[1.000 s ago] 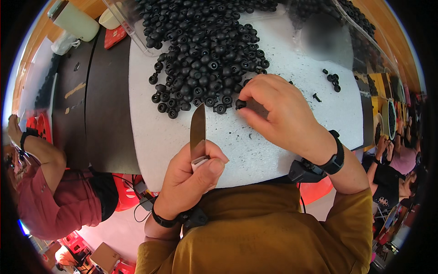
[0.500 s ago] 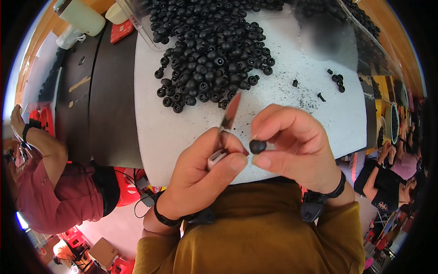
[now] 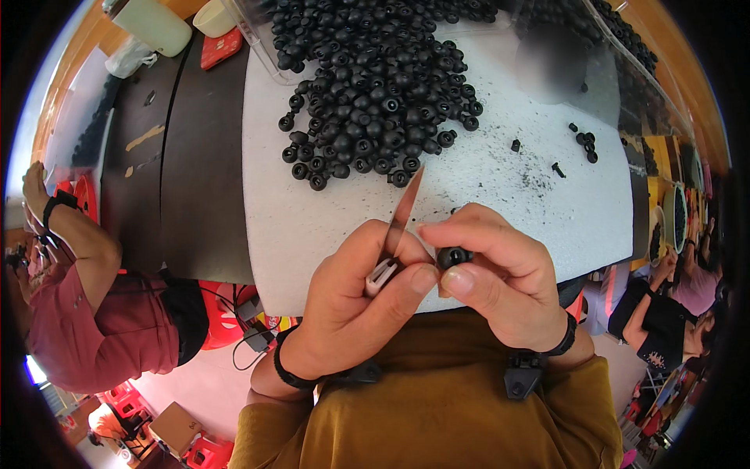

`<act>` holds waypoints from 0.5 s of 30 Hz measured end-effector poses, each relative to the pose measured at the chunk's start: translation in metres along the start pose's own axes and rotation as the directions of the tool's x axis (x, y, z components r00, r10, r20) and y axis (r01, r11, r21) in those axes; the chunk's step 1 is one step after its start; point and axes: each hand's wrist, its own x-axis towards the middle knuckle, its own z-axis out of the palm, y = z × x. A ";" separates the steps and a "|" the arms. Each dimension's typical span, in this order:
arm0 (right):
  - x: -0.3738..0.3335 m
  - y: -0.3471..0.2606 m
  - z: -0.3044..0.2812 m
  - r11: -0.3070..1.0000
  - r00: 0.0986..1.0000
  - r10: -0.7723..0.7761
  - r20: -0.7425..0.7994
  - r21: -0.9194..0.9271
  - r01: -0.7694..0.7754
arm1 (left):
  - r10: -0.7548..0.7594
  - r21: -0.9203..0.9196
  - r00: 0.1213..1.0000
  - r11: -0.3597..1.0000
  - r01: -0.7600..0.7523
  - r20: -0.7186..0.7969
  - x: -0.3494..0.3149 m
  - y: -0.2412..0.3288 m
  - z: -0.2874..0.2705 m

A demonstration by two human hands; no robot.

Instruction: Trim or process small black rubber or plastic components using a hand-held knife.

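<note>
My left hand (image 3: pixel 363 293) is closed round the handle of a small knife (image 3: pixel 405 211), its narrow blade pointing up and away from me. Just to the right, my right hand (image 3: pixel 500 273) pinches a small round black part (image 3: pixel 451 257) between thumb and fingers, a hole showing in its face. The two hands almost meet over the near edge of a white foam sheet (image 3: pixel 305 242). Beyond them spreads a big heap of similar black ball-shaped parts (image 3: pixel 367 109), many with a round hole.
Black crumbs and a few loose black pieces (image 3: pixel 558 170) lie on the sheet's right side. Clear plastic bins (image 3: pixel 262 47) stand behind. At far left are a pale bottle (image 3: pixel 156 27), a cup (image 3: pixel 212 17) and a red packet (image 3: pixel 221 49). Other people sit on both sides.
My right hand has turned the black part so its hole now shows, and its fingers have curled closer round it. The hands have come slightly nearer each other; the whole view has shifted a little.
</note>
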 end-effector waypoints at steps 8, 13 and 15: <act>-0.004 0.010 0.007 0.963 0.987 -0.065 -0.150 0.248 0.101 | -0.008 0.128 1.000 0.992 0.006 0.016 -0.003 0.000 -0.003; -0.001 0.016 0.003 0.975 0.990 -0.111 -0.082 0.185 0.124 | 0.001 0.105 1.000 0.994 -0.002 0.005 -0.002 0.000 0.000; 0.000 0.018 0.001 0.972 0.976 -0.214 -0.031 0.091 0.216 | 0.006 0.161 0.999 0.987 -0.013 0.042 -0.001 0.001 -0.003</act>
